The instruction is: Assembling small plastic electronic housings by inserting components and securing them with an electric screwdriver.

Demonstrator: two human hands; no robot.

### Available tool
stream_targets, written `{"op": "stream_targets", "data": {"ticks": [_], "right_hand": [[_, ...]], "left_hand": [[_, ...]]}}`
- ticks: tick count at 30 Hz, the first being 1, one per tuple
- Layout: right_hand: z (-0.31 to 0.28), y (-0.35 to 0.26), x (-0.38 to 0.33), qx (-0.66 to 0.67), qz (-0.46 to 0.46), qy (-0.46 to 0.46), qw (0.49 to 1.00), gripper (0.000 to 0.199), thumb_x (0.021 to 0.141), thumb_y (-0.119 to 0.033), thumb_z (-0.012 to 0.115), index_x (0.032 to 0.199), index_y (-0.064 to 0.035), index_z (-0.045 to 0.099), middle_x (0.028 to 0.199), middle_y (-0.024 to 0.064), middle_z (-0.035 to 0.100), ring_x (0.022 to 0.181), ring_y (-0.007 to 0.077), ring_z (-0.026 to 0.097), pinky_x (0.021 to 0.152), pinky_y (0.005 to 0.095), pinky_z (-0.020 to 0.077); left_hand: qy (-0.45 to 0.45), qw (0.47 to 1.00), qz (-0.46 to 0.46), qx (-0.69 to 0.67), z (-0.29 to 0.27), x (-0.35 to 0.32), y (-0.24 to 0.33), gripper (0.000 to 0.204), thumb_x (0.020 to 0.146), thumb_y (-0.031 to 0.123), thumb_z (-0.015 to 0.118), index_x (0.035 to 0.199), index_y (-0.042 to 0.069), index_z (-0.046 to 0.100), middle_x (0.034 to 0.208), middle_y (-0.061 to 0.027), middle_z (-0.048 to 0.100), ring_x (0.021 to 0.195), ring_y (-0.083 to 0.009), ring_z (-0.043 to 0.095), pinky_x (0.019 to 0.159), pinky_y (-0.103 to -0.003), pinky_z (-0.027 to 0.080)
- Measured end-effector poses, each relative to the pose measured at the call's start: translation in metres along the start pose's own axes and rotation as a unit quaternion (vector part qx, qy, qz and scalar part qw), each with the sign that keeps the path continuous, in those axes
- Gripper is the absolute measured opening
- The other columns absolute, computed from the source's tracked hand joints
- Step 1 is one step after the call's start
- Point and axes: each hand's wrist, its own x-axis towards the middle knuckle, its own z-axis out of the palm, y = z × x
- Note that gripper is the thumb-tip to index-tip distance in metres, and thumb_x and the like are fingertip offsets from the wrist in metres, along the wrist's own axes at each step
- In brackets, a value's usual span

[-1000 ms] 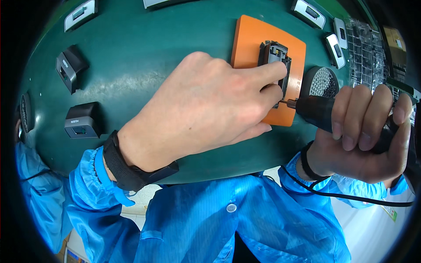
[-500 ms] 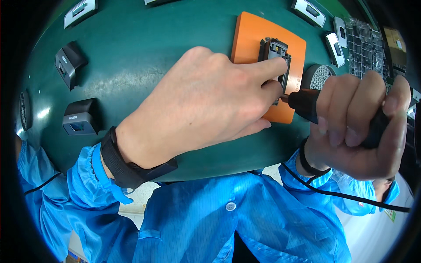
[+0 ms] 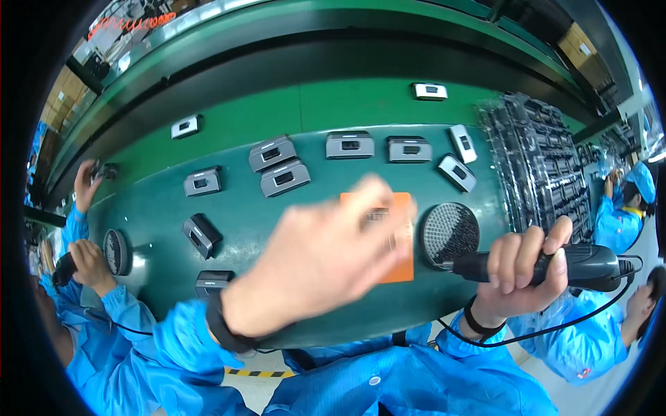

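My right hand point(image 3: 524, 267) is wrapped round a black corded electric screwdriver point(image 3: 590, 266). The screwdriver lies nearly level, its tip pointing left beside the lower rim of a round dish point(image 3: 425, 243) of small dark pieces. Over an orange plate point(image 3: 400, 272) hovers my left hand point(image 3: 319, 253), its bent fingers smeared by motion. A dark part point(image 3: 375, 219) shows behind those fingers on the plate, mostly hidden. Whether the left hand touches or grips it cannot be made out.
Several dark grey housings point(image 3: 284, 178) stand across the green table point(image 3: 312, 319), with silver ones point(image 3: 456, 172) at the back right. Clear plastic trays point(image 3: 531, 163) of black parts stack at right. A co-worker's hands point(image 3: 90, 267) work at far left, near another round dish point(image 3: 115, 252).
The view has tilted up, showing more of the table. The screwdriver has moved away from the black assembly on the orange plate to the dish. My left hand has lifted and blurs.
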Motion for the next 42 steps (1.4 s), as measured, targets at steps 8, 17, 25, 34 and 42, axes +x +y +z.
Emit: {"op": "stream_targets", "data": {"ticks": [8,17,25,34,42], "right_hand": [[-0.002,-0.040,-0.029,0.058,-0.008,0.035,0.998,0.021,0.102,-0.015,0.053,0.102,-0.0099,0.032,0.058,0.0042,0.045,0.042,0.0138,0.044,0.037,0.0281,0.0389],[-0.013,-0.057,-0.042,0.037,-0.029,0.052,0.998,0.016,0.105,-0.016,0.047,0.099,-0.0102,0.033,0.057,0.0017,0.042,0.039,0.0081,0.035,0.036,0.0229,0.0313],[-0.029,-0.049,-0.037,0.052,-0.022,0.034,0.998,0.013,0.106,-0.016,0.049,0.100,-0.0095,0.039,0.061,-0.0013,0.038,0.043,0.0057,0.034,0.040,0.0181,0.0324],[-0.011,-0.028,-0.031,0.089,0.039,-0.007,0.995,0.013,0.106,-0.017,0.045,0.100,-0.0099,0.036,0.061,0.0008,0.040,0.043,0.0081,0.039,0.042,0.0207,0.0380],[-0.011,-0.034,-0.015,0.034,0.004,-0.034,0.999,0.012,0.104,-0.018,0.044,0.104,-0.0089,0.038,0.062,0.0020,0.043,0.045,0.0114,0.041,0.044,0.0264,0.0383]], "left_hand": [[-0.008,0.941,-0.292,-0.172,0.069,0.220,-0.121,0.072,0.087,0.034,0.081,0.139,-0.007,0.052,0.137,-0.0276,0.060,0.131,-0.0377,0.058,0.108,-0.042,0.049],[0.188,0.925,-0.305,-0.125,0.191,0.292,-0.170,0.038,0.064,0.023,0.094,0.086,-0.001,0.075,0.092,-0.0226,0.075,0.093,-0.0381,0.075,0.085,-0.043,0.062],[0.177,0.880,-0.231,-0.375,-0.017,0.116,-0.083,0.055,0.087,0.010,0.080,0.136,0.002,0.054,0.097,-0.0110,0.073,0.082,-0.0144,0.066,0.070,-0.029,0.054],[0.381,0.775,-0.474,-0.170,-0.088,-0.203,-0.112,0.038,0.094,0.010,0.074,0.130,0.000,0.065,0.087,-0.0033,0.069,0.072,-0.0080,0.058,0.067,-0.023,0.048],[0.269,0.803,-0.527,0.067,-0.069,-0.304,-0.155,0.032,0.098,0.034,0.072,0.117,0.008,0.072,0.071,-0.0005,0.059,0.066,-0.0107,0.050,0.062,-0.029,0.042]]}}
